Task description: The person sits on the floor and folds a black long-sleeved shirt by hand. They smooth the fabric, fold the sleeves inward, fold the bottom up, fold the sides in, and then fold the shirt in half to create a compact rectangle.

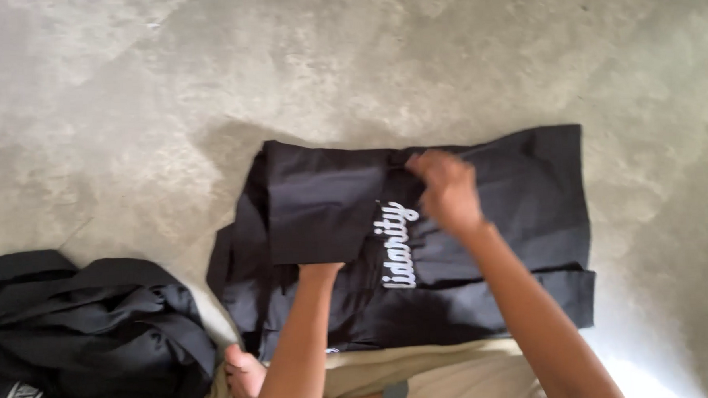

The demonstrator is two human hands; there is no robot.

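Black shirt (483, 241): spread on grey floor (127, 97), centre frame. Soft, light, limp; likely best taken by hems or folded edges. Right hand (448, 193) pinches its upper fold. Left hand (319, 270) tucked under a flap at 9 o'clock; grip hidden. Dark clothes heap (81, 330) at 8 o'clock.

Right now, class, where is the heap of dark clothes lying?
In the head view, the heap of dark clothes lies on the grey floor at the lower left, just left of the black shirt spread under both hands.
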